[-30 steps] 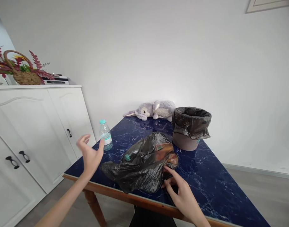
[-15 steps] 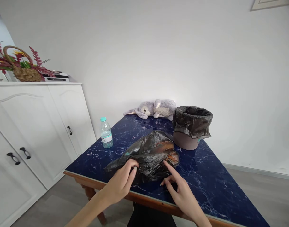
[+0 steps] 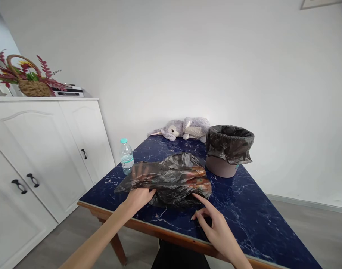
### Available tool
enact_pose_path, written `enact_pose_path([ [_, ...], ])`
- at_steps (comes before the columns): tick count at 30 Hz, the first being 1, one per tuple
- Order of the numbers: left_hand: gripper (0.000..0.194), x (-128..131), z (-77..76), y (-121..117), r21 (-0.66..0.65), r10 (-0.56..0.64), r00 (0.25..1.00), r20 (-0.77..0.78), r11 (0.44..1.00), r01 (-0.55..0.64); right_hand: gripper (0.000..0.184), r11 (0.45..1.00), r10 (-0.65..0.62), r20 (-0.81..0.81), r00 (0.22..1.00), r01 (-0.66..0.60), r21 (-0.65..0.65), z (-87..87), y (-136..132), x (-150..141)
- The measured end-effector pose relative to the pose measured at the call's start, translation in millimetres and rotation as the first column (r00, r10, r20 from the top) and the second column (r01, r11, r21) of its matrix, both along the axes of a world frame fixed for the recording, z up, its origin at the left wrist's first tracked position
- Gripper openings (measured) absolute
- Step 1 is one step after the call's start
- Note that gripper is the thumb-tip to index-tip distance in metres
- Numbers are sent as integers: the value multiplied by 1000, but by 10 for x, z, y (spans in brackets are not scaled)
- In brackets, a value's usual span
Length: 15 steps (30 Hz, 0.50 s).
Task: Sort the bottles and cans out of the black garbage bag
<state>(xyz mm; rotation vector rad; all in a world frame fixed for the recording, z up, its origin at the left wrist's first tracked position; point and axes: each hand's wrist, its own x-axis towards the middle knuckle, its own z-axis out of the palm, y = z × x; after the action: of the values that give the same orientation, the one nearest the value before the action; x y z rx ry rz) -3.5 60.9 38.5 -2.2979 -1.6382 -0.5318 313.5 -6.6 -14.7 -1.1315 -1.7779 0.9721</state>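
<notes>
Several left fingers splay beneath a crinkled, filmy bag; right fingers curve, unclenched.

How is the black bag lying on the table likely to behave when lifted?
The black bag will probably be floppy: it's crumpled, and thin enough that the left hand shows through. Its right end likely pulls heavier, since orange-brown contents bulge there. The glossy film may also feel slippery.

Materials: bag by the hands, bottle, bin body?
Bag: thin, glossy black plastic film, judging by its crinkles and see-through patches.
Bottle: smooth, transparent wall; probably plastic.
Bin: smooth, matte, greyish side; likely plastic, though painted metal is possible.
</notes>
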Motion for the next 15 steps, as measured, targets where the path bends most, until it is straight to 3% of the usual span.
enact_pose_path([
  [4,50,1,-6,88,58,-11,1000,-1,998,12,57,1000,0,12,1000,0,-8,5,-4,4],
  [10,48,9,11,22,103,-14,999,-53,994,20,55,1000,5,16,1000,-5,-9,10,-12,-5],
  [15,46,47,118,-55,148,-24,998,-53,989,31,54,1000,7,-2,1000,-7,-9,8,-1,-11],
])
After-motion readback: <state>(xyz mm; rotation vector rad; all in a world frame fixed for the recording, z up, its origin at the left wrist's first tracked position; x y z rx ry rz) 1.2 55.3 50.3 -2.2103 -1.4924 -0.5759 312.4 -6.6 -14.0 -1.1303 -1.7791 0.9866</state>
